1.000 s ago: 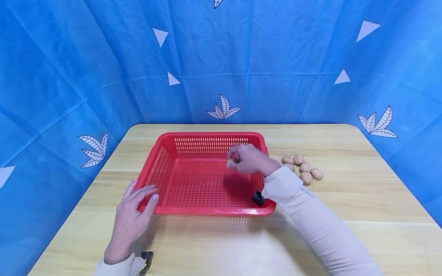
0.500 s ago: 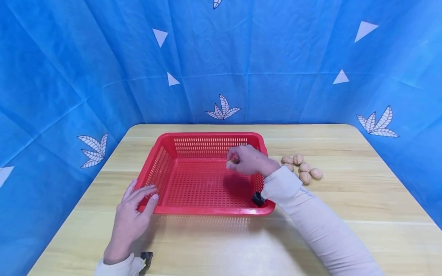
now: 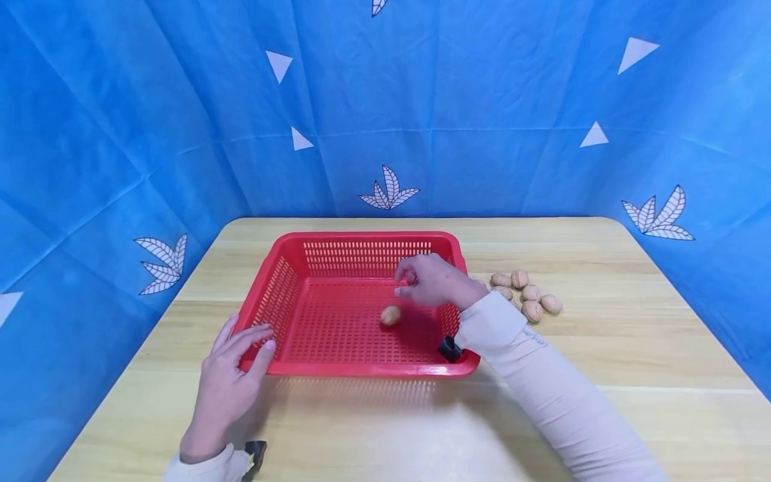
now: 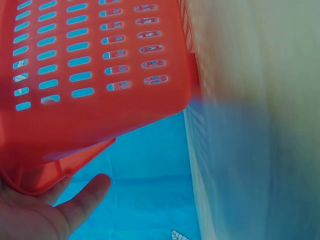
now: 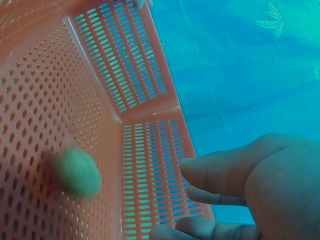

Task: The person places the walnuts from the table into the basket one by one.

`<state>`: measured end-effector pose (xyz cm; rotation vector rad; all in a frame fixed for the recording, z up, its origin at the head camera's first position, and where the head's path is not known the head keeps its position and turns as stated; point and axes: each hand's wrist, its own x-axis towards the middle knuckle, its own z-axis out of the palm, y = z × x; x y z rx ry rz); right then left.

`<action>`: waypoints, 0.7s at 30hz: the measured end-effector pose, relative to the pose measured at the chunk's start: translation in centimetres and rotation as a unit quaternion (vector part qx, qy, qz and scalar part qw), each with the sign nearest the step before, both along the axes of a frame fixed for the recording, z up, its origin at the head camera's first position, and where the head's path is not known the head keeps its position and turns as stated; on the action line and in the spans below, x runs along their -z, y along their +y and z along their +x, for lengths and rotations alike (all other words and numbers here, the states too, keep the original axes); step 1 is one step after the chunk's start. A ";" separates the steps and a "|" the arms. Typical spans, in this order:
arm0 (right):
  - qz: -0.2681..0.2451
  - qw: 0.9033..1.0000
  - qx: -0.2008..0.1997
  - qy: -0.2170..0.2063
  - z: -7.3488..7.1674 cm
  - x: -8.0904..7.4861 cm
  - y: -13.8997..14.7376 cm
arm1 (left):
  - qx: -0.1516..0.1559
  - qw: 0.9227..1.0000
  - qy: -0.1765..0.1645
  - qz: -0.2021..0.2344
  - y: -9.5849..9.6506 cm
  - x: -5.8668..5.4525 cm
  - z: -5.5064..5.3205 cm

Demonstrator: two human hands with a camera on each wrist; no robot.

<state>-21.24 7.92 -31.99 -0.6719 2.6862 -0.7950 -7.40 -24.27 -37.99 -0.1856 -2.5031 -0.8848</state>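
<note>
A single walnut (image 3: 391, 316) is inside the red plastic basket (image 3: 367, 369), over its slotted floor; the right wrist view shows this walnut (image 5: 77, 171) slightly blurred. Up and to the right of it, my right hand (image 3: 435, 280) hovers over the basket, thumb and fingers apart with nothing between them. My left hand (image 3: 229, 381) lies at the basket's near left corner, fingers loosely spread at the rim. From the left wrist, two of its fingers (image 4: 90, 200) show straight just beyond the rim, outside the slotted wall.
Right of the basket, several walnuts (image 3: 533, 311) lie in a loose cluster on the wooden table (image 3: 632, 348), partly behind the right sleeve (image 3: 542, 375). A blue patterned cloth (image 3: 482, 100) hangs around the table's back and sides.
The right hand has let go of the walnut it pinched, and the walnut is now below and left of the fingertips. Both hands have stayed almost in place.
</note>
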 end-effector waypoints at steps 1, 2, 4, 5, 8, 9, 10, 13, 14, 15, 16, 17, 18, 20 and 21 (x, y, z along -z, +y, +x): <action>0.001 1.000 -0.001 0.002 0.0 -0.1 0.0 | 0.000 1.000 -0.001 0.001 0.0 0.0 0.0; 0.002 1.000 -0.002 0.002 0.0 -0.1 0.0 | -0.001 1.000 -0.001 0.003 0.1 0.0 -0.1; 0.002 1.000 -0.003 -0.002 0.0 -0.2 0.0 | -0.002 1.000 -0.003 0.004 0.1 -0.1 -0.1; 0.003 1.000 -0.002 -0.003 0.0 -0.2 0.0 | -0.003 1.000 -0.005 0.004 0.1 -0.1 -0.1; 0.004 1.000 0.001 -0.005 -0.1 -0.1 0.0 | -0.004 1.000 -0.008 0.004 0.1 -0.2 -0.1; 0.005 1.000 0.002 -0.005 -0.1 -0.1 0.0 | -0.004 1.000 -0.009 0.003 0.1 -0.2 -0.1; 0.005 1.000 0.003 -0.003 -0.1 -0.1 0.0 | -0.004 1.000 -0.009 0.003 0.1 -0.2 -0.1; 0.005 1.000 0.005 -0.002 0.0 -0.2 0.0 | -0.005 1.000 -0.011 0.001 0.1 -0.2 0.0; 0.004 1.000 0.005 -0.002 0.0 -0.3 0.0 | -0.005 1.000 -0.011 0.001 0.1 -0.2 0.0; 0.003 1.000 0.003 -0.002 0.0 -0.3 0.0 | -0.005 1.000 -0.010 0.001 0.1 -0.2 0.0; 0.004 1.000 0.003 -0.001 0.0 -0.4 0.0 | -0.004 1.000 -0.009 0.001 0.1 -0.2 0.0; 0.005 1.000 0.004 0.001 0.0 -0.5 0.0 | -0.004 1.000 -0.008 0.000 0.1 -0.2 0.0; 0.007 1.000 0.005 0.004 -0.1 -0.6 0.0 | -0.003 1.000 -0.006 0.000 0.1 -0.2 0.0; 0.010 1.000 0.007 0.009 -0.1 -0.7 0.1 | -0.001 1.000 -0.003 0.000 0.1 -0.1 0.0; 0.012 1.000 0.008 0.012 -0.1 -0.8 0.1 | 0.000 1.000 -0.001 0.000 0.1 0.0 -0.1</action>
